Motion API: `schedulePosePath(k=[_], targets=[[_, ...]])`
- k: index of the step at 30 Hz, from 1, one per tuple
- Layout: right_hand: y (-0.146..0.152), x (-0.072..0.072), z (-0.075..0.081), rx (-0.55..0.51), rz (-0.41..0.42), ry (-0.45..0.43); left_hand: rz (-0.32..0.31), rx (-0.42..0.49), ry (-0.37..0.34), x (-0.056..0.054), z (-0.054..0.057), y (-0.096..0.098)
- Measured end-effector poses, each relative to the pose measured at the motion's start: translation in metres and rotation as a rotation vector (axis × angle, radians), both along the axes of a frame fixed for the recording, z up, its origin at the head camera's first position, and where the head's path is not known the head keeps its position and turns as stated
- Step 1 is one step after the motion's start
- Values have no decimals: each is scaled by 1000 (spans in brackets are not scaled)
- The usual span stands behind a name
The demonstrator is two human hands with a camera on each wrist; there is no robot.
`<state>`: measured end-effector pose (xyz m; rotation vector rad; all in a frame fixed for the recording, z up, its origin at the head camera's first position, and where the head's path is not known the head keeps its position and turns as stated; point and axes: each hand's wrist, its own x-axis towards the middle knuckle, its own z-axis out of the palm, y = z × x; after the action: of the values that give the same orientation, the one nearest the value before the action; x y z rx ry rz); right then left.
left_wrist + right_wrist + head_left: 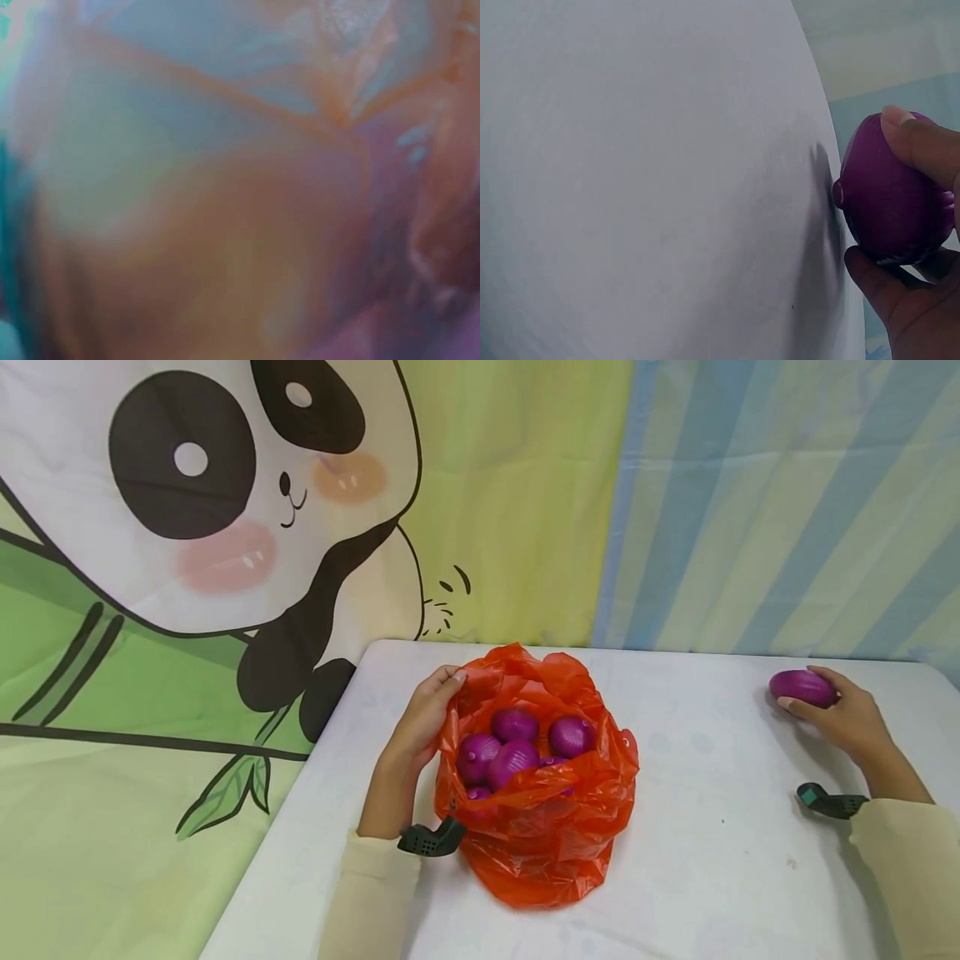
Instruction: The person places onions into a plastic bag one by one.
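Observation:
A red-orange plastic bag [540, 860] stands on the white table with its mouth spread. Several purple onions [513, 763] lie inside it, some partly hidden by the front folds. The left hand [420, 718] pinches the bag's left rim between thumb and fingers. In the left wrist view everything is blurred, with reddish plastic folds close to the camera. Far to the right, the right hand [852, 714] holds a single purple onion [801, 687] near the table's back edge. The right wrist view shows thumb and fingers on opposite sides of this onion [896, 195].
The white table [712, 860] stretches between the bag and the right hand. Behind its back edge hangs a cloth with a panda picture [225, 568] on the left and blue stripes on the right. Each wrist wears a small black device [432, 838].

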<state>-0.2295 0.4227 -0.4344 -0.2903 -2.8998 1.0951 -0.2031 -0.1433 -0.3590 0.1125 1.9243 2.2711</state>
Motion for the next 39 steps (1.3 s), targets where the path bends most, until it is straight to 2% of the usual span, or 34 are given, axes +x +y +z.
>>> schedulePosePath(k=[8,19,29,39], targets=[[-22,-4,7,-20,17,19,-6,17,2,1,0,0],[-55,-9,27,12,143,103,-1,-7,1,1,1,0],[-84,-7,52,-93,256,100,-6,10,8,1,1,-1],[-101,2,72,-135,366,85,-4,3,5,1,2,-1]])
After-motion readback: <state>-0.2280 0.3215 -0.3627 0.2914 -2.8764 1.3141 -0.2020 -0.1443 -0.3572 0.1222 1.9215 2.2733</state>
